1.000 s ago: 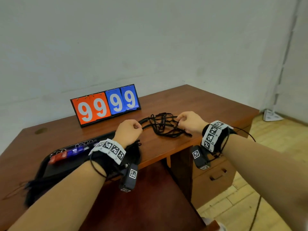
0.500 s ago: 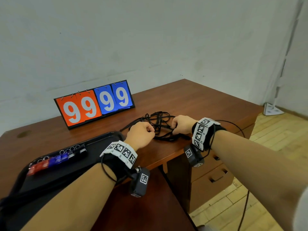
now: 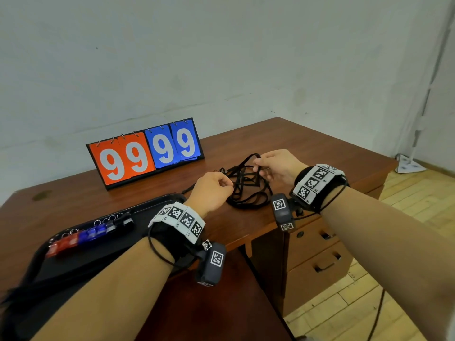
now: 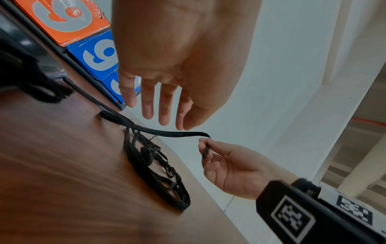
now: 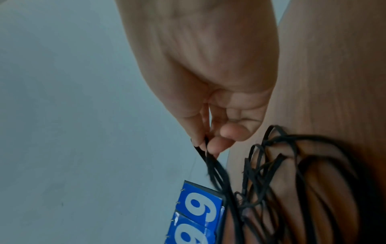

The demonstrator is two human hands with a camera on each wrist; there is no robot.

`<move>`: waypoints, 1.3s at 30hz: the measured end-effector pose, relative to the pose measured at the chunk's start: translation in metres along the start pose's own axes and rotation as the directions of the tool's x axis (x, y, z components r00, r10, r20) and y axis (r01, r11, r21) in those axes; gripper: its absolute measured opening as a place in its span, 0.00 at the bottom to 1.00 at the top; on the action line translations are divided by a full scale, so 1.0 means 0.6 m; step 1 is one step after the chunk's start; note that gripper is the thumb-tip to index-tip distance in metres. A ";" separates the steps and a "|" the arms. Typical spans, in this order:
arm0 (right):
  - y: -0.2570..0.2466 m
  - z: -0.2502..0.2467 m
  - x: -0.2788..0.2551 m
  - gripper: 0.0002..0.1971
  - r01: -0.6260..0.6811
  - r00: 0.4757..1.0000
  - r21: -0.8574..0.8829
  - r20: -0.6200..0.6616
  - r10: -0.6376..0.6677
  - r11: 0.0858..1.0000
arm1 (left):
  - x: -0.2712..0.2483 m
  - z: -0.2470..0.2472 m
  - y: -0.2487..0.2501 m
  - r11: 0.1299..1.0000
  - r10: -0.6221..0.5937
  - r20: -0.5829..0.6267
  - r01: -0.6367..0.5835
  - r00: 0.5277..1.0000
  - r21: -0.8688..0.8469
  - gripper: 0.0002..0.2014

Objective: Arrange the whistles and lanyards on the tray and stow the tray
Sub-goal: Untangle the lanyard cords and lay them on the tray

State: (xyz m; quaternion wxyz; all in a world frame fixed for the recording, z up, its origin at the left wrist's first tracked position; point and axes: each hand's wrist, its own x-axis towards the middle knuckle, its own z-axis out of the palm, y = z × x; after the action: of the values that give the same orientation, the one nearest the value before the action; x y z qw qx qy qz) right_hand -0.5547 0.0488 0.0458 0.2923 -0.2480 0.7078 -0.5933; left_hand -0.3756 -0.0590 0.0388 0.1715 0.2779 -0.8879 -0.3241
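A tangle of black lanyards (image 3: 246,193) lies on the brown desk (image 3: 307,148), right of the black tray (image 3: 98,257). A row of red, blue and black whistles (image 3: 91,235) sits on the tray's far side. My right hand (image 3: 258,166) pinches one lanyard strap (image 4: 177,134) between thumb and forefinger and holds its loop above the pile; the right wrist view shows the same pinch (image 5: 206,145). My left hand (image 4: 160,115) hovers just over that taut strap with its fingers hanging relaxed, holding nothing. In the head view the left hand (image 3: 214,190) is at the pile's left edge.
A flip scoreboard (image 3: 145,153) reading 99 99 stands at the desk's back against the wall. Drawers (image 3: 317,257) are below the desk's right side. More black cords lie on the tray's near left end (image 3: 14,291). Wooden floor lies to the right.
My right hand has raised a lanyard loop from the pile, pulling one strap taut. My left hand stays at the pile's left edge. The head view has shifted slightly.
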 end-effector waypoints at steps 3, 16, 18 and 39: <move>-0.012 0.007 -0.007 0.04 -0.033 0.998 0.147 0.055 0.025 0.989 | -0.001 0.000 0.002 0.998 0.006 -0.008 -0.006 1.000 -0.060 0.05; -0.042 0.048 -0.046 0.09 0.047 0.977 0.162 0.200 -0.080 0.986 | -0.004 -0.025 0.010 0.915 -0.154 -0.122 0.096 0.980 -0.392 0.16; -0.053 0.052 -0.053 0.09 0.091 0.961 0.142 0.248 -0.125 0.986 | -0.001 -0.033 0.010 0.926 -0.102 -0.147 0.040 0.984 -0.375 0.24; -0.122 0.035 -0.082 0.10 0.187 0.920 0.592 0.173 -0.350 0.784 | -0.003 -0.045 -0.002 0.949 -0.052 -0.038 0.037 0.998 -0.312 0.10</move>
State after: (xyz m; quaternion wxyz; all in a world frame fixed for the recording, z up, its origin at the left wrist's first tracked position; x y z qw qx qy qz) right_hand -0.5048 0.0560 0.1213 0.3590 -0.3291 0.4099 -0.7712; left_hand -0.3606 -0.0718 0.0575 0.2258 0.2746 -0.8152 -0.4572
